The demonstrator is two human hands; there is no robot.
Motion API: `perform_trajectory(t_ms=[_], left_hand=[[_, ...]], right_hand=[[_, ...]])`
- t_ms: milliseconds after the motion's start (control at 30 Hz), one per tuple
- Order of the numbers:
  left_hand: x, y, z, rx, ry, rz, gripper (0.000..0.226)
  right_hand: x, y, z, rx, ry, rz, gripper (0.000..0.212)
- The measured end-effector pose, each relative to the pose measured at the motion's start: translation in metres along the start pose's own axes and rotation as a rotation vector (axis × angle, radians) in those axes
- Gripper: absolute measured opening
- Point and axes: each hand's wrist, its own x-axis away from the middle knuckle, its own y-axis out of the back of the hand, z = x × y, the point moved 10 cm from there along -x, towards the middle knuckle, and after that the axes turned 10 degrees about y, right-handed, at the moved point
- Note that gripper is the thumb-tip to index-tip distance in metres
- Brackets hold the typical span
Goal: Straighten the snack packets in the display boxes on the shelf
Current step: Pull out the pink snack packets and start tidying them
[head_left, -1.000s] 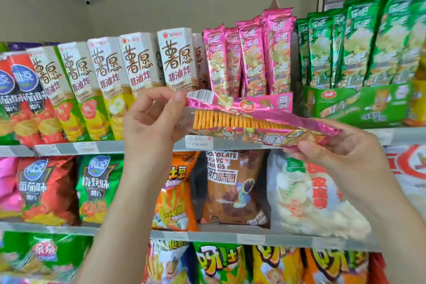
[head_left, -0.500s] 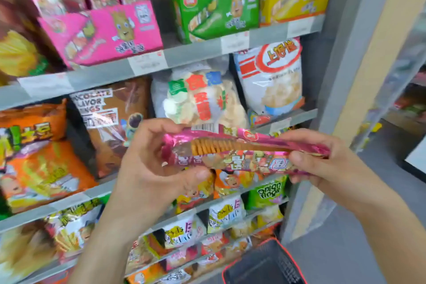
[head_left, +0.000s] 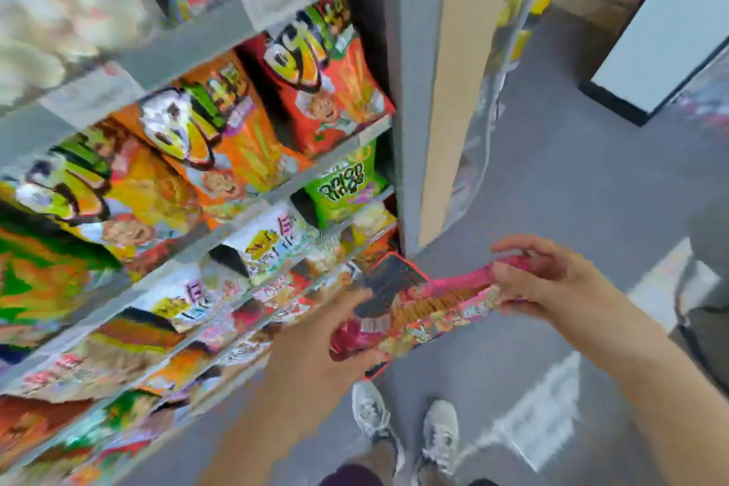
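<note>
A long pink snack packet [head_left: 426, 310] with a clear window showing a row of crackers lies crosswise between my hands, low down in front of the bottom shelves. My left hand [head_left: 315, 351] grips its left end, fingers curled round it. My right hand [head_left: 548, 276] pinches its right end. The frame is blurred by motion. The display boxes are out of view above.
Orange snack bags [head_left: 221, 138] and a green bag [head_left: 343, 185] fill the lower shelves on the left. A black basket with a red rim [head_left: 394, 276] sits on the grey floor behind the packet. A grey shelf post [head_left: 410, 99] stands beside it. My shoes [head_left: 406, 430] are below.
My view has swung down from the top shelf to the floor. Both hands have carried the pink packet down with them, keeping hold of its two ends.
</note>
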Motion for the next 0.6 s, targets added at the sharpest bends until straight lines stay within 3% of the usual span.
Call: perform_trajectory(t_ms=[67,200,433,500,600], left_hand=[[-0.014,-0.042,0.020,-0.053,-0.017,0.112,0.058],[-0.055,-0.119,0.082,-0.098,0.028,0.271,0.027],[-0.125,-0.212,0.251,-0.134,0.247,0.265,0.025],[-0.144,-0.234,0.310,-0.103,0.324,0.247,0.014],[-0.181,-0.264,0.407,-0.133,0.423,0.167,0.025]], right_hand=[[-0.010,0.011,-0.039,-0.002,-0.016,-0.090,0.024],[-0.041,0.027,-0.129,0.035,-0.066,-0.203,0.021],[-0.102,0.020,-0.330,0.126,-0.175,-0.232,0.033],[-0.119,0.022,-0.395,0.229,-0.210,-0.222,0.036],[-0.141,0.036,-0.485,0.548,-0.272,-0.194,0.047]])
